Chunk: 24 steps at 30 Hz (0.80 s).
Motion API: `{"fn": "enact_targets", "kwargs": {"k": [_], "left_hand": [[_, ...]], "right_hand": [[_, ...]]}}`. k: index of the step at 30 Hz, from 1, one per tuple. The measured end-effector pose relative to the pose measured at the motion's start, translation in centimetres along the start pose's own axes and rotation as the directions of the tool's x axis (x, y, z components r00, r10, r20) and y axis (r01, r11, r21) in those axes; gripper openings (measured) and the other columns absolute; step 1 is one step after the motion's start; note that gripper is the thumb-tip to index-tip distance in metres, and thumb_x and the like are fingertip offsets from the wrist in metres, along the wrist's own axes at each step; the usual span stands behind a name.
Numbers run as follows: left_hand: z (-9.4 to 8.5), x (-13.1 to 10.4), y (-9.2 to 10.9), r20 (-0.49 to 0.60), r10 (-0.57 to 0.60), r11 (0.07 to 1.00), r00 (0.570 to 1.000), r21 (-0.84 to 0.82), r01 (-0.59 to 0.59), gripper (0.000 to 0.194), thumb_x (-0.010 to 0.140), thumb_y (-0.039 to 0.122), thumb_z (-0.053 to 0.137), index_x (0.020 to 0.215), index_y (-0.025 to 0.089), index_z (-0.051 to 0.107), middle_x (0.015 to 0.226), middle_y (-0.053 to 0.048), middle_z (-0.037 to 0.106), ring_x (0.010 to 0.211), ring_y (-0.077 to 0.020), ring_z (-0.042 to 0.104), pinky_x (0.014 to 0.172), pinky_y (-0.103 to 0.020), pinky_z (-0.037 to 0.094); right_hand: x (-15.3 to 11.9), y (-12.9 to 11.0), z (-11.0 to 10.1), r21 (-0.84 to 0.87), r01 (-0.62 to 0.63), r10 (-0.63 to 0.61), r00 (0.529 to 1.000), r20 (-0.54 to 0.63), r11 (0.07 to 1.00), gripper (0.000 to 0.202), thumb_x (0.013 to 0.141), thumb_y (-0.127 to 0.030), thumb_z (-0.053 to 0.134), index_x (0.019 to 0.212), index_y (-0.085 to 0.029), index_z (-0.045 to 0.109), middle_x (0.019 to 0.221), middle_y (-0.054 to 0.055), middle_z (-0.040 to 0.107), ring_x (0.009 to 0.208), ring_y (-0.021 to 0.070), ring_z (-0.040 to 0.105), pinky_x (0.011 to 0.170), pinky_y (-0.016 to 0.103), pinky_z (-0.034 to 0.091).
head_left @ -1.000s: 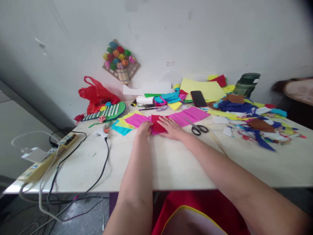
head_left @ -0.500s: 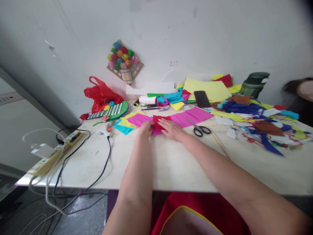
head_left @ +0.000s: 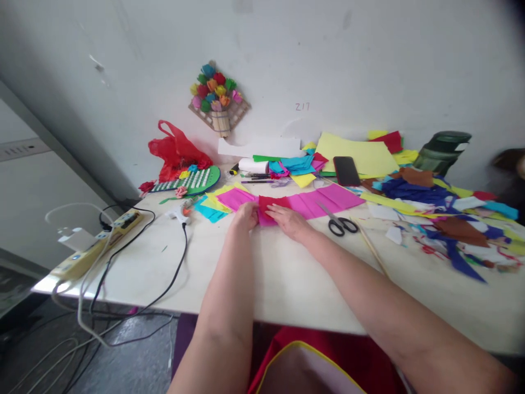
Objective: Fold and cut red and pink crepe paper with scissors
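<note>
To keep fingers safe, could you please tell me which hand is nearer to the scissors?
Right. The right hand, fingers on the red paper, is left of the scissors; the left hand is farther left, at that paper's left edge.

A craft workspace: paper scraps [head_left: 461, 232] lie right of the scissors [head_left: 342, 225], a glue gun [head_left: 179, 214] to their left.

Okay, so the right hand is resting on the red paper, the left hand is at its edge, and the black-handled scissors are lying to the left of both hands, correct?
Not quite: the head view shows the black-handled scissors to the right of both hands. The right hand does rest on the red paper, with the left hand at its edge.
</note>
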<state>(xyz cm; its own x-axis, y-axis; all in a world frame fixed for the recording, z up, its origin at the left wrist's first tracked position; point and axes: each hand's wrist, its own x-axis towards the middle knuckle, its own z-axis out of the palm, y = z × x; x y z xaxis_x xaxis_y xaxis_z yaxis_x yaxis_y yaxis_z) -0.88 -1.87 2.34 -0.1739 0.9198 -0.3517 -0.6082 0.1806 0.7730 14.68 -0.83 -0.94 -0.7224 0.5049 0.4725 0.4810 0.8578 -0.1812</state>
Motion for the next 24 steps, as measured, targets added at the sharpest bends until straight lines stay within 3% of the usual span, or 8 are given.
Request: {"fn": "enact_targets", "kwargs": {"k": [7,16,24], "left_hand": [[0.06,-0.24,0.02,0.039,-0.039,0.999,0.998,0.012,0.038,0.023,0.07,-0.001,0.039,0.084,0.007,0.056,0.075,-0.013,0.063,0.069,-0.0181,0.062,0.07,-0.029,0.05],[0.37,-0.52,0.86,-0.037,-0.097,0.995,0.995,-0.023,0.096,0.019,0.082,0.016,0.035,0.075,0.012,0.052,0.052,-0.003,0.052,0.046,-0.012,0.053,0.052,-0.022,0.046],[0.04,-0.18,0.45,0.003,-0.094,0.995,0.996,-0.027,0.094,0.031,0.087,0.032,0.034,0.081,0.01,0.055,0.06,-0.006,0.058,0.053,-0.0121,0.056,0.059,-0.024,0.047]], "right_hand": [[-0.13,-0.1,-0.16,-0.049,0.001,-0.001,1.0,0.015,0.999,0.046,0.083,-0.004,0.031,0.121,-0.017,0.052,0.132,0.009,0.045,0.125,0.0179,0.035,0.102,0.038,0.034],[0.27,-0.19,-0.13,-0.069,0.048,-0.045,0.998,0.046,0.996,0.051,0.08,-0.001,0.03,0.124,-0.017,0.05,0.133,0.009,0.043,0.127,0.019,0.032,0.102,0.04,0.033],[0.36,-0.06,0.05,-0.067,0.059,-0.055,0.997,0.06,0.996,0.052,0.079,0.0,0.031,0.125,-0.017,0.049,0.134,0.008,0.042,0.128,0.0191,0.029,0.103,0.04,0.031]]}}
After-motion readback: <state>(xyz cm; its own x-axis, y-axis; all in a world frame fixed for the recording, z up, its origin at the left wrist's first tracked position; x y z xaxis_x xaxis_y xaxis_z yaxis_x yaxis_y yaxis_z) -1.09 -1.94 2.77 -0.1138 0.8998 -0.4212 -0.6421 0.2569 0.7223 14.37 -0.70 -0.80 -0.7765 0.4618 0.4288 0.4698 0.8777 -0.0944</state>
